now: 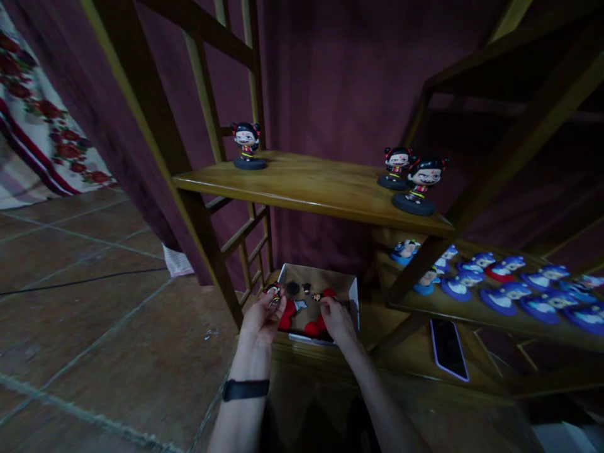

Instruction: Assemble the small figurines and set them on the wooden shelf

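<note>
My left hand (259, 318), with a dark band on its wrist, is closed around a small black-haired figurine (272, 290) above the left side of an open cardboard box (355, 296). Inside the box, the fingers of my right hand (336, 318) are pinched together at a small dark-and-tan figurine part (316, 297). Close by lie a round black base (293, 288), a little black piece (306, 288) and a red piece (285, 318). More red pieces (312, 329) are partly covered by my right hand.
Over the box runs a wooden shelf (302, 185) bearing a figurine (246, 141) at left and two figurines (422, 182) at right. Blue figurines (504, 296) stand in rows on the right shelf. A phone (448, 349) lies below them. A wooden post (198, 251) rises left of the box.
</note>
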Demonstrator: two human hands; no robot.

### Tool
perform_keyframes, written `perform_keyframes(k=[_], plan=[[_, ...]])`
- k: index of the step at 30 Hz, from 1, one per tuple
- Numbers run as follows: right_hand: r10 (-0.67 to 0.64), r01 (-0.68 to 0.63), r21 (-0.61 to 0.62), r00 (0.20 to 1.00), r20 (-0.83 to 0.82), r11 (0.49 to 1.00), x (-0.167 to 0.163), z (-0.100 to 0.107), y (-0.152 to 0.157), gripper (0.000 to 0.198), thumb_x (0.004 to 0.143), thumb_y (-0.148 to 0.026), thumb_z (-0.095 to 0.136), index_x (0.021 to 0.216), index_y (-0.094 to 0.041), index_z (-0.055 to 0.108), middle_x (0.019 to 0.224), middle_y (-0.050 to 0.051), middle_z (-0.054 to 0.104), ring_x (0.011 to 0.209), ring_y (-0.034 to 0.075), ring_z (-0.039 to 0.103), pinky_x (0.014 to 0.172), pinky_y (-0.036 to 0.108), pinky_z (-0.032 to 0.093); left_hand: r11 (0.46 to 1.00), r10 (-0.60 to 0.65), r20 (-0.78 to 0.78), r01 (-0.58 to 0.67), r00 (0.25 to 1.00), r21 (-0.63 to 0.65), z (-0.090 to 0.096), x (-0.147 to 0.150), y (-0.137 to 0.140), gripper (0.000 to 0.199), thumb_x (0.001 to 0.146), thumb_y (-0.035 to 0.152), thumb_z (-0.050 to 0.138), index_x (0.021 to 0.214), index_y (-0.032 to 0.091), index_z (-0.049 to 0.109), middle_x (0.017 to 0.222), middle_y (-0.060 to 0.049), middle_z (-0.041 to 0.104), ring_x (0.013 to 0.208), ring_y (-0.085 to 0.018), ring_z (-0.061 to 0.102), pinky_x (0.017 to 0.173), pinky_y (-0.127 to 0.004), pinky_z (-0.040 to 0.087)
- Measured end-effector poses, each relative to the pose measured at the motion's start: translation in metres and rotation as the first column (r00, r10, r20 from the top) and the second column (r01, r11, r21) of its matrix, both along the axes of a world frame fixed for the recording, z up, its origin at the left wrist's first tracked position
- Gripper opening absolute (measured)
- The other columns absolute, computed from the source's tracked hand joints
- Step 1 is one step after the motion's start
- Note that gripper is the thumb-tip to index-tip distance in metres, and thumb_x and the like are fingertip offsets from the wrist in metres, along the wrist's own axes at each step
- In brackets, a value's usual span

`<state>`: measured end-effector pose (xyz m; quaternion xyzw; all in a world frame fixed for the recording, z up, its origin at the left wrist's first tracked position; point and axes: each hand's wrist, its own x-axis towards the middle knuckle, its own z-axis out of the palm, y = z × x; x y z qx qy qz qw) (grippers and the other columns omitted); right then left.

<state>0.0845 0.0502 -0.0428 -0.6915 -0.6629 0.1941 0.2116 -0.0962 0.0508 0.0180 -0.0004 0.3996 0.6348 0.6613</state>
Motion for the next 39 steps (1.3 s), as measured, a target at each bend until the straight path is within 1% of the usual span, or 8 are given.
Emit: perform_keyframes(k=[15, 19, 24, 25, 28, 31, 35, 39], plan=[[0.157, -0.148, -0.064, 0.97, 0.186, 0.987, -0.103, -0.03, 0.093, 0.028, 0.079, -0.013, 0.044, 0.1, -0.012, 0.061, 0.126, 0.017, 0.048, 0.116, 0.024, 0.043, 0.095, 0.034, 0.03, 0.997, 0.064, 0.128, -0.068, 0.99, 0.031, 0.008, -0.017, 0.008, 0.013, 0.079, 0.001, 0.049, 0.079, 0.011, 0.057, 0.073, -0.006, 0.064, 0.075, -0.015, 0.065, 0.06, -0.022, 0.056], [0.073, -0.082, -0.053, 0.984, -0.165, 0.995, -0.093, -0.019, 0.088, 0.026, 0.071, -0.017, 0.056, 0.096, -0.016, 0.062, 0.122, 0.012, 0.053, 0.116, 0.024, 0.043, 0.096, 0.033, 0.032, 0.998, 0.053, 0.139, -0.059, 0.989, 0.037, 0.008, -0.014, 0.009, 0.013, 0.08, 0.002, 0.049, 0.081, 0.011, 0.058, 0.075, -0.007, 0.065, 0.075, -0.014, 0.066, 0.06, -0.021, 0.055], [-0.144, -0.017, -0.204, 0.651, -0.746, 0.979, -0.058, -0.001, 0.048, 0.023, 0.076, -0.033, 0.049, 0.09, -0.019, 0.061, 0.091, 0.005, 0.066, 0.084, 0.017, 0.061, 0.071, 0.029, 0.049, 1.0, 0.001, 0.005, 0.0, 1.0, -0.014, 0.005, -0.006, 0.007, 0.008, 0.079, 0.009, 0.054, 0.08, 0.014, 0.06, 0.076, -0.003, 0.066, 0.073, -0.011, 0.064, 0.062, -0.02, 0.05], [-0.259, -0.024, -0.301, 0.448, -0.856, 0.953, -0.05, 0.001, 0.036, 0.023, 0.076, -0.034, 0.049, 0.086, -0.017, 0.061, 0.086, 0.005, 0.067, 0.078, 0.016, 0.062, 0.068, 0.029, 0.05, 0.999, -0.023, -0.029, 0.022, 0.999, -0.04, 0.003, -0.002, 0.006, 0.006, 0.078, 0.011, 0.057, 0.081, 0.015, 0.06, 0.076, -0.002, 0.066, 0.072, -0.01, 0.064, 0.061, -0.019, 0.048], [-0.411, -0.099, -0.408, -0.014, -0.911, 0.908, -0.03, 0.009, -0.002, 0.016, 0.071, -0.025, 0.056, 0.083, -0.016, 0.062, 0.082, 0.004, 0.068, 0.076, 0.014, 0.063, 0.069, 0.027, 0.052, 0.989, -0.122, -0.085, 0.114, 0.989, -0.093, -0.003, 0.016, 0.001, 0.009, 0.073, 0.018, 0.064, 0.082, 0.018, 0.062, 0.076, -0.001, 0.067, 0.068, -0.01, 0.062, 0.06, -0.02, 0.043], [-0.395, -0.037, -0.394, -0.15, -0.906, 0.918, -0.02, 0.012, -0.03, 0.016, 0.066, -0.018, 0.062, 0.081, -0.015, 0.063, 0.083, 0.005, 0.07, 0.078, 0.015, 0.064, 0.072, 0.028, 0.053, 0.975, -0.219, -0.091, 0.213, 0.972, -0.066, -0.013, 0.039, -0.008, 0.013, 0.068, 0.021, 0.069, 0.078, 0.017, 0.062, 0.075, -0.001, 0.067, 0.065, -0.01, 0.06, 0.06, -0.022, 0.042], [-0.292, 0.081, -0.3, -0.095, -0.952, 0.95, -0.017, 0.009, -0.045, 0.02, 0.063, -0.021, 0.066, 0.082, -0.016, 0.064, 0.085, 0.004, 0.07, 0.078, 0.018, 0.065, 0.07, 0.033, 0.053, 0.961, -0.27, -0.115, 0.274, 0.956, 0.019, -0.026, 0.067, -0.021, 0.024, 0.057, 0.023, 0.077, 0.072, 0.014, 0.061, 0.066, 0.0, 0.064, 0.057, -0.01, 0.057, 0.054, -0.021, 0.041], [-0.255, 0.158, -0.226, 0.195, -0.947, 0.961, -0.011, 0.004, -0.04, 0.028, 0.066, -0.028, 0.059, 0.092, -0.019, 0.065, 0.098, 0.005, 0.068, 0.091, 0.022, 0.062, 0.076, 0.035, 0.051, 0.947, -0.315, -0.155, 0.322, 0.936, 0.02, -0.031, 0.085, -0.03, 0.031, 0.051, 0.026, 0.08, 0.074, 0.014, 0.061, 0.061, 0.002, 0.062, 0.049, -0.01, 0.054, 0.045, -0.02, 0.038]])
